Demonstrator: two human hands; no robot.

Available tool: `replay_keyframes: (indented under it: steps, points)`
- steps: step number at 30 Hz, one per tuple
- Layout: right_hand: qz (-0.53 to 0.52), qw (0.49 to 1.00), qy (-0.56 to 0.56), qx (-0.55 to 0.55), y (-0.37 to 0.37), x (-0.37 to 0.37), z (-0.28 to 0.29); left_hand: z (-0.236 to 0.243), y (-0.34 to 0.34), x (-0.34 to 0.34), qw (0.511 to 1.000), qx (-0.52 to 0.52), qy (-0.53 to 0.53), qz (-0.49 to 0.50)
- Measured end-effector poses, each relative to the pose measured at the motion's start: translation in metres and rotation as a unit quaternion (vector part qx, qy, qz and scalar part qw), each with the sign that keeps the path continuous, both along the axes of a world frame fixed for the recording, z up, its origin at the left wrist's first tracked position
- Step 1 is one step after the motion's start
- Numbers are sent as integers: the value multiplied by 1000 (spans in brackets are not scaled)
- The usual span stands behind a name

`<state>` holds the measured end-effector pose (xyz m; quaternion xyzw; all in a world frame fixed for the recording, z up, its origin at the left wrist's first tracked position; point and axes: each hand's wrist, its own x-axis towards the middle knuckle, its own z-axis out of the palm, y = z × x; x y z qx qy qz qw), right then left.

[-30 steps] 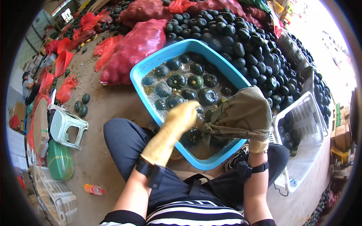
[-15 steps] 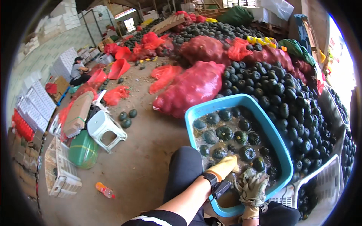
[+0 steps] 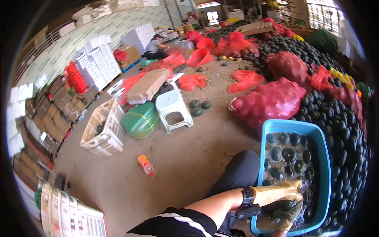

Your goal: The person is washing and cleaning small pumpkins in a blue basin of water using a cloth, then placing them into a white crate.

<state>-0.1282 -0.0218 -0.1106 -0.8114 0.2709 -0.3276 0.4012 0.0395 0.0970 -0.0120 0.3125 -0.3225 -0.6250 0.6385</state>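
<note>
Squashes lie in the blue tub in my head view, sitting in murky water. My yellow-gloved left hand meets my cloth-covered right hand over the tub's near part; I cannot tell whether either grips the dark green squash that seems to show between them. Wet rind is likely slippery, so I'd best cradle it from below, rubbing gently, low over the water.

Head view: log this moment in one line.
Blue tub: green squashes soaking; left hand: gloved, over tub; right hand: gloved, beside left; grips: unclear
</note>
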Motion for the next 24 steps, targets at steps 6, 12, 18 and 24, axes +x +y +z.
replay_keyframes:
  steps: [6, 12, 18, 24]
  points:
    - [-194, 974, 115, 30, 0, 1, -10, 0, -11, -17, 992, 26, -110, 60]
    - [-120, 982, 144, 21, 15, 23, 9, 3, 0, -7, 971, 42, -199, 122]
    - [-86, 984, 153, 28, 21, 31, 15, 6, 0, -3, 954, 55, -253, 149]
    - [-64, 986, 146, 49, 26, 36, 17, 4, 0, 1, 938, 69, -297, 167]
